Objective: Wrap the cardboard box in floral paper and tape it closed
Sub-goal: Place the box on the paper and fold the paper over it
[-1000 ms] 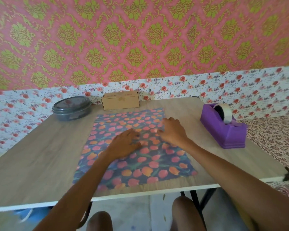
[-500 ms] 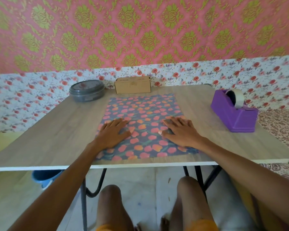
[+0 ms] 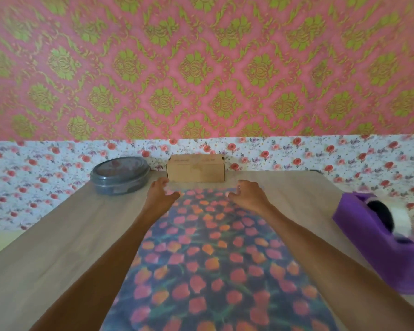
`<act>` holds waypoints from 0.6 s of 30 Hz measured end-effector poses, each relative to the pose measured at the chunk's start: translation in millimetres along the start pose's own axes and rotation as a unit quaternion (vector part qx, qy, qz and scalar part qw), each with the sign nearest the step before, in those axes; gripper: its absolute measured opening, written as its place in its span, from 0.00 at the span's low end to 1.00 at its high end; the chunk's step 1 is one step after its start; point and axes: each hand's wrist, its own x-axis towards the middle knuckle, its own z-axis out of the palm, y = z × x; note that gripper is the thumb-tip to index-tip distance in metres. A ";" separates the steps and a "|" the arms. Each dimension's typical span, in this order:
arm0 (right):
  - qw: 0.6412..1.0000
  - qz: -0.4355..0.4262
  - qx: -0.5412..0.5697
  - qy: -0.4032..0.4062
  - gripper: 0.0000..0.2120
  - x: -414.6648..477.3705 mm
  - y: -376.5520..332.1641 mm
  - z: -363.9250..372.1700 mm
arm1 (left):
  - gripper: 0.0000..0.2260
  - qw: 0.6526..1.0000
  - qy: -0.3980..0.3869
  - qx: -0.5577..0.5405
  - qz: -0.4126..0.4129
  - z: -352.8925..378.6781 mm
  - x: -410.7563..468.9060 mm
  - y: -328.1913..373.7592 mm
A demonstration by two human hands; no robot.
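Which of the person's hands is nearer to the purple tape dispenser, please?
Right. The right hand hovers left of the tape dispenser, over the paper's far edge; the left hand is farther left, near the box's corner.

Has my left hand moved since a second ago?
Yes. The left hand went from mid-sheet on the floral paper to its far edge, near the cardboard box.

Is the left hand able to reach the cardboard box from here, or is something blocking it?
Probably yes. The left hand, empty, is just short of the cardboard box with nothing between them; the grey lidded container sits off to its left.
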 end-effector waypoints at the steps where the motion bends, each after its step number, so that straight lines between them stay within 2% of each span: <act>1: 1.000 0.000 0.029 -0.005 0.18 16.2 -1.4 4.0 | 0.27 0.999 0.005 -0.030 -0.021 4.0 17.9 -6.4; 4: 0.993 0.008 0.119 -0.018 0.36 60.2 -9.3 20.0 | 0.31 0.992 0.010 -0.102 -0.071 13.3 68.3 -16.5; 6: 0.989 0.037 0.145 -0.012 0.42 88.1 -13.6 31.0 | 0.36 0.988 0.005 -0.129 -0.090 18.8 97.1 -19.7; 8: 0.983 0.076 0.164 -0.009 0.39 107.4 -17.4 39.0 | 0.38 0.982 -0.009 -0.161 -0.097 23.4 117.8 -25.3; 10: 0.981 0.085 0.175 0.004 0.31 123.6 -18.8 45.6 | 0.38 0.975 -0.036 -0.187 -0.110 29.3 130.2 -30.0; 12: 0.978 0.087 0.190 0.015 0.31 123.8 -26.0 40.0 | 0.44 0.971 -0.046 -0.197 -0.130 34.2 133.8 -30.0; 13: 0.975 0.089 0.201 0.019 0.33 120.6 -28.7 35.0 | 0.42 0.973 -0.043 -0.190 -0.125 35.1 134.5 -29.6; 16: 0.960 0.110 0.253 0.040 0.35 112.5 -27.2 23.1 | 0.28 0.982 -0.009 -0.173 -0.075 33.8 126.0 -17.6; 18: 0.944 0.131 0.299 0.043 0.35 97.2 -26.1 13.1 | 0.24 0.983 0.007 -0.171 -0.060 28.9 109.2 -2.7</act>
